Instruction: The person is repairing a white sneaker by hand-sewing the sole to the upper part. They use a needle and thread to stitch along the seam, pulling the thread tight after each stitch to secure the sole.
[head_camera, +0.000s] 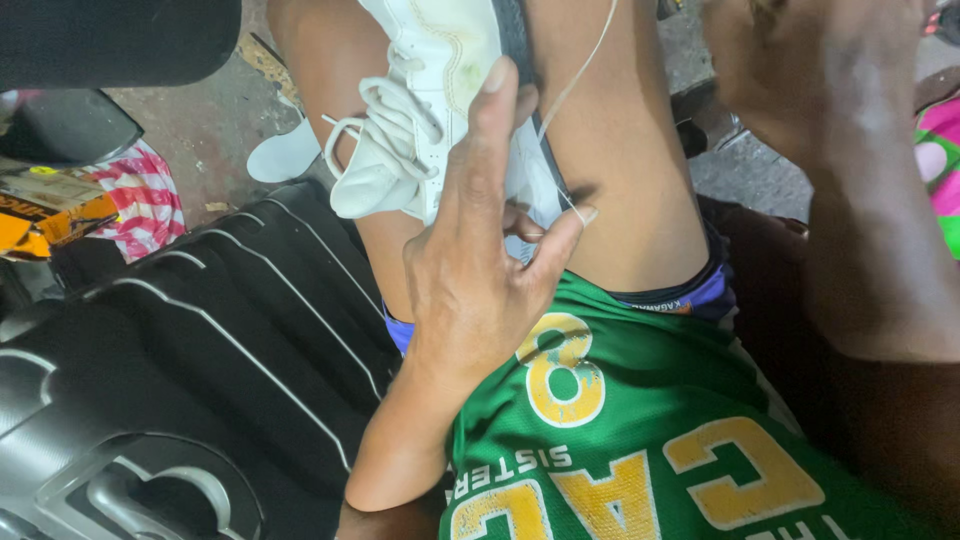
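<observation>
We see a white shoe (420, 90) with loose white laces lying between our knees, and a thin white thread (580, 70) runs up from it.

I'm seeing a ribbed black moulded plastic case (230, 330) filling the lower left, a red-and-white striped cloth (150, 205) lying beside a yellow and black cardboard box (50, 210) at far left, grey concrete floor (200, 120) behind, and a pink-and-green patterned fabric (940, 170) at right.
</observation>
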